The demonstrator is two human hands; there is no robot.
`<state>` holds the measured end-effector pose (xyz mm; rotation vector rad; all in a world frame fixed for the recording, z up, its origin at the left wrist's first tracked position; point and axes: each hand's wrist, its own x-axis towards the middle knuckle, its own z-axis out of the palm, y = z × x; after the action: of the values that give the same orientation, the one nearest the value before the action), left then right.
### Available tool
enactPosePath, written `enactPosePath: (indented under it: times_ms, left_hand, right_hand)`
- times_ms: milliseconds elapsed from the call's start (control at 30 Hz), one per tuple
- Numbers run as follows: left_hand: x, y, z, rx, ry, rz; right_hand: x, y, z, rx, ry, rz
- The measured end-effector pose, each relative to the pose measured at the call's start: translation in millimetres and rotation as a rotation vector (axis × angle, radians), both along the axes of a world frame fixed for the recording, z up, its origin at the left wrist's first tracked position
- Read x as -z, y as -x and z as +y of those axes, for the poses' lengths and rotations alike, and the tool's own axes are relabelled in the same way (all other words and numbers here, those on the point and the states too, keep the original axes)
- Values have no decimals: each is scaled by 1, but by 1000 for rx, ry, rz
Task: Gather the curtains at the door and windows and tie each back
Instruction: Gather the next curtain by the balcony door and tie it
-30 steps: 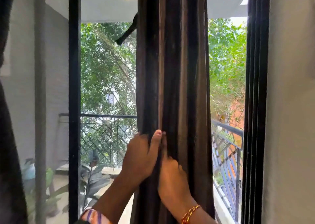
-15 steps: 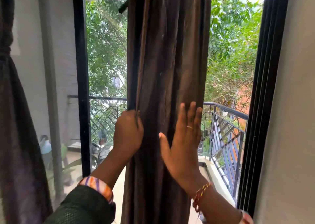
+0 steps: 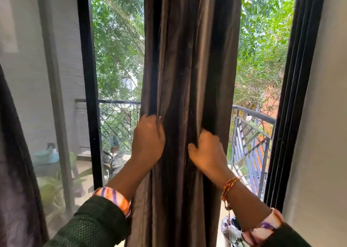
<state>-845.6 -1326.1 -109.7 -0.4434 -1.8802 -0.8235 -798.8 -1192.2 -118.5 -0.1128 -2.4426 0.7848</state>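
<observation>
A dark brown curtain [image 3: 189, 77] hangs bunched into a narrow column down the middle of the doorway, running from the top edge of the view to the bottom, with daylight open on both sides of it. The left hand [image 3: 148, 139] grips the curtain's left edge, fingers curled round the folds and the thumb lying along the front of the cloth. The right hand [image 3: 208, 150] clutches a fold nearer the curtain's right edge and slightly lower, its fingers tucked into the cloth and the thumb pointing left across the front. Both forearms reach up from dark green sleeves with patterned cuffs; a red and yellow thread bracelet [image 3: 230, 185] circles the right wrist. A black door frame post [image 3: 88, 77] stands left of the curtain, and another dark frame [image 3: 296, 88] runs along the wall at the right. Beyond the opening a black balcony railing [image 3: 251, 134] and green trees [image 3: 116, 40] show, and a second dark curtain [image 3: 13, 162] hangs at the far left edge
</observation>
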Motion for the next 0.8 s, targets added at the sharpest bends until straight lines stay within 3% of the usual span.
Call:
enactPosePath:
  times_ms: [100, 233, 400, 633, 800]
  left_hand:
    - [12, 1, 9, 54, 2, -55]
    - [53, 2, 20, 130, 11, -191]
    - [65, -4, 25, 234, -106, -163]
    - [77, -13, 30, 361, -115, -103]
    - [77, -3, 32, 243, -155, -89]
  right_hand:
    - [16, -4, -12, -61, -150, -37]
    - [34, -3, -22, -91, -183, -1]
    - [60, 2, -27, -161, -167, 35]
    - [95, 6, -22, -237, -103, -87]
    - [90, -5, -11, -311, -248, -186]
